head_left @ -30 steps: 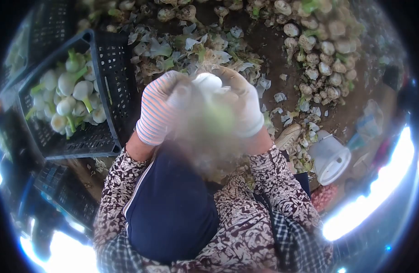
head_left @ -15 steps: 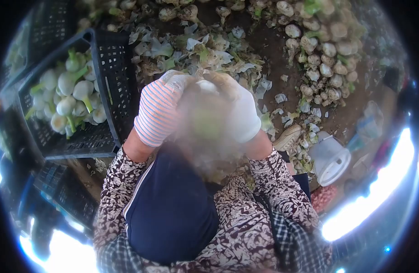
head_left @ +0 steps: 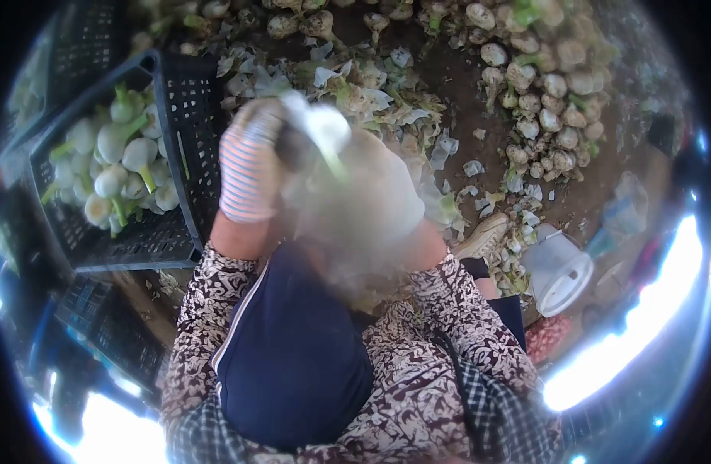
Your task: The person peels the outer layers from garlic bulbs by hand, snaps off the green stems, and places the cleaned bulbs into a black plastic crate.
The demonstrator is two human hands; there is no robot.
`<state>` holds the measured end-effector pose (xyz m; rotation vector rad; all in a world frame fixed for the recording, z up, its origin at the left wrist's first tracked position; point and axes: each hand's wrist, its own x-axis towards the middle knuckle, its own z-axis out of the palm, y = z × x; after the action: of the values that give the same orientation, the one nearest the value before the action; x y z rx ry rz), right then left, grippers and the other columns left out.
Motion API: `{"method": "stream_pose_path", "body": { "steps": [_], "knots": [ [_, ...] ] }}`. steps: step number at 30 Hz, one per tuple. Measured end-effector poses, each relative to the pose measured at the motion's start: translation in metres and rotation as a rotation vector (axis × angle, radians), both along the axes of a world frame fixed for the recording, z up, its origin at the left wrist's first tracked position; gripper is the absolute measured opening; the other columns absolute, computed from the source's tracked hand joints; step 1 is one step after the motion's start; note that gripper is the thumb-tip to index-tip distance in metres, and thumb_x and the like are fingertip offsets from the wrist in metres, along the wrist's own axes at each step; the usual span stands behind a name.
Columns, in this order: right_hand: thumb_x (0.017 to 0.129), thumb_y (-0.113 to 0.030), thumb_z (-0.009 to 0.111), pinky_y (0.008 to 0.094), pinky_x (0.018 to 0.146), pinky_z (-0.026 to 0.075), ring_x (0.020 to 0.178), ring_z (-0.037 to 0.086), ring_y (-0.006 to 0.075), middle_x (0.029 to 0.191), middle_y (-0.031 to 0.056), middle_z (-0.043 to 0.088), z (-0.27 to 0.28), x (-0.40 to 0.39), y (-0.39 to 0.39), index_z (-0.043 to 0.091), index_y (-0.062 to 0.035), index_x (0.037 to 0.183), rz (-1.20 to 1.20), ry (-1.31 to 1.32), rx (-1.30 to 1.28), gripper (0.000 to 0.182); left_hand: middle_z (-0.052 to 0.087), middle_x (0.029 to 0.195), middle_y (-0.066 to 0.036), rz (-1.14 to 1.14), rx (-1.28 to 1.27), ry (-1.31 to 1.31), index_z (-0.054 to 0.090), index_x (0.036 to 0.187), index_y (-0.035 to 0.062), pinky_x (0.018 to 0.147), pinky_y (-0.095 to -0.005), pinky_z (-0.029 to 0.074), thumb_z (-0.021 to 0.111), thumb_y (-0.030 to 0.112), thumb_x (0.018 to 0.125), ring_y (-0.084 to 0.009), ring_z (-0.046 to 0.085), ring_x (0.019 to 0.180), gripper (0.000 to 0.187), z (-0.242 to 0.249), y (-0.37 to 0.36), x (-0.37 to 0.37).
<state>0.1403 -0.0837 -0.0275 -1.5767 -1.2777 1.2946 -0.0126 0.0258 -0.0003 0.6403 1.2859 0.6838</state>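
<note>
A white garlic bulb [head_left: 327, 127] with a short green stem shows between my gloved hands, smeared by motion. My right hand [head_left: 392, 189], in a white glove, is closed around its lower side; a hazy patch over the picture hides most of those fingers. On the other side, my left hand [head_left: 251, 170], in a striped glove with dirty fingertips, has its fingers curled in beside the bulb. What lies inside that curl is blurred. Both hands are above my dark blue trouser leg [head_left: 290, 348].
At left stands a black plastic crate [head_left: 189, 147] holding several cleaned bulbs [head_left: 112, 182]. Papery peelings [head_left: 371, 81] cover the ground ahead. Unpeeled bulbs [head_left: 552, 116] are heaped at upper right. A white bucket [head_left: 558, 271] lies tipped near a shoe [head_left: 483, 236] at right.
My hands, close together before, have moved apart somewhat. The left has turned and gone up slightly; the right has shifted left. The bulb and its stem now show more plainly.
</note>
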Motion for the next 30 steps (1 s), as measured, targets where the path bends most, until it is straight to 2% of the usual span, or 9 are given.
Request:
{"method": "stream_pose_path", "body": {
  "steps": [2,5,11,15,18,20,23,26,30],
  "knots": [
    [0.087,0.001,0.045,0.0289,0.088,0.052,0.1,0.064,0.0203,0.115,0.0152,0.063,0.014,-0.001,0.005,0.038,0.0017,0.146,-0.146,0.292,-0.157,0.059,0.064,0.079,-0.008,0.311,0.02,-0.216,0.065,0.1,-0.0012,0.055,-0.0275,0.052,0.057,0.017,0.096,-0.0148,0.062,0.06,0.02,0.005,0.018,0.002],
    [0.088,0.002,0.048,0.0305,0.089,0.053,0.104,0.063,0.0199,0.119,0.0154,0.061,-0.008,0.005,0.018,0.04,0.0001,0.144,-0.442,0.675,-0.293,0.056,0.066,0.085,-0.009,0.02,0.17,0.01,0.061,0.102,-0.0011,0.061,-0.0288,0.055,0.058,0.02,0.097,-0.0152,0.064,0.066,0.022,0.02,0.013,0.004],
    [0.085,-0.003,0.061,0.0378,0.096,0.05,0.11,0.062,0.0353,0.126,0.0199,0.06,0.01,0.042,0.041,0.052,-0.0023,0.136,-0.173,-0.342,0.356,0.052,0.068,0.087,-0.009,-0.195,0.251,0.052,0.063,0.102,-0.0029,0.066,-0.026,0.051,0.059,0.018,0.097,-0.0128,0.064,0.07,0.022,0.014,-0.005,0.001],
    [0.087,-0.007,0.061,0.0374,0.089,0.052,0.101,0.065,0.0332,0.11,0.02,0.066,-0.026,0.041,0.062,0.063,-0.0015,0.121,-0.245,-0.258,0.174,0.035,0.068,0.091,-0.009,-0.287,0.212,0.031,0.065,0.099,-0.0017,0.068,-0.0285,0.054,0.06,0.018,0.095,-0.014,0.066,0.074,0.021,-0.001,-0.028,-0.011],
    [0.087,-0.009,0.062,0.0374,0.085,0.053,0.094,0.066,0.0335,0.104,0.018,0.067,-0.034,0.029,0.091,0.064,-0.0039,0.119,-0.269,-0.294,0.264,0.033,0.069,0.095,-0.008,-0.947,0.511,0.663,0.064,0.103,-0.0042,0.078,-0.0321,0.056,0.064,0.012,0.088,-0.0178,0.068,0.086,0.022,-0.009,-0.032,-0.016],
    [0.087,-0.014,0.064,0.0388,0.083,0.053,0.094,0.066,0.0335,0.103,0.018,0.066,-0.026,0.007,0.118,0.065,-0.0076,0.119,-0.21,-0.204,0.334,0.033,0.069,0.093,-0.006,-0.321,0.086,0.007,0.063,0.107,-0.0049,0.076,-0.0285,0.052,0.065,0.011,0.088,-0.0156,0.065,0.087,0.025,-0.018,-0.046,-0.012],
    [0.086,-0.019,0.064,0.0423,0.09,0.052,0.104,0.064,0.0322,0.108,0.016,0.065,-0.032,-0.03,0.15,0.064,-0.0111,0.121,0.09,-0.478,0.128,0.035,0.068,0.093,-0.004,-0.665,0.54,0.278,0.064,0.111,-0.0024,0.07,-0.0251,0.048,0.062,0.01,0.091,-0.009,0.058,0.082,0.024,-0.032,-0.037,-0.029],
    [0.085,-0.016,0.062,0.0429,0.093,0.052,0.109,0.064,0.0313,0.112,0.0138,0.066,-0.066,-0.046,0.159,0.066,-0.0107,0.114,0.348,-0.668,-0.102,0.03,0.068,0.093,-0.004,-0.367,0.048,0.395,0.066,0.11,-0.0005,0.069,-0.0246,0.049,0.061,0.009,0.093,-0.0069,0.059,0.082,0.02,-0.029,-0.038,-0.024],
    [0.087,-0.015,0.058,0.0424,0.091,0.051,0.105,0.065,0.0318,0.106,0.0155,0.068,-0.088,-0.037,0.148,0.068,-0.0085,0.11,0.228,-0.695,-0.071,0.025,0.064,0.107,-0.006,0.004,0.142,0.129,0.057,0.125,0.0014,0.072,-0.0238,0.051,0.061,0.015,0.097,-0.01,0.062,0.087,0.031,-0.029,-0.038,-0.018]
  ]
}}
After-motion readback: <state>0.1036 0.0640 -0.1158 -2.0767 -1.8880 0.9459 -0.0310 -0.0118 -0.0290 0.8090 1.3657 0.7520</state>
